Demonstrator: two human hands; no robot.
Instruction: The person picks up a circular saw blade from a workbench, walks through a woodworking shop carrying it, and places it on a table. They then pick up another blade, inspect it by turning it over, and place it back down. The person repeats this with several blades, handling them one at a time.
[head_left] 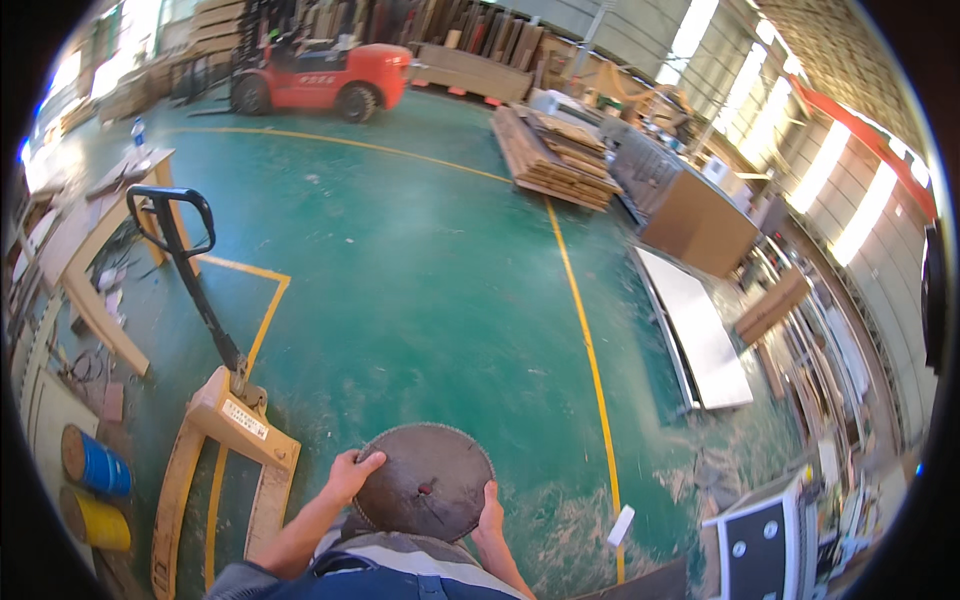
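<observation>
A large dark circular saw blade (430, 465) with a toothed rim and a small centre hole is held in front of my body. My left hand (350, 476) grips its left edge, the thumb lying on the upper face. At the opposite edge my right hand (489, 512) closes on the rim, its fingers mostly hidden under the blade. The blade lies roughly flat, tilted a little, above the green floor (420, 300).
A pallet jack (245, 425) with a black handle stands at left, beside a wooden table (75, 235) and blue (105, 465) and yellow (100, 520) drums. A red forklift (335, 78) is far ahead. Stacked boards (560, 160) and a white panel (695, 325) lie at right.
</observation>
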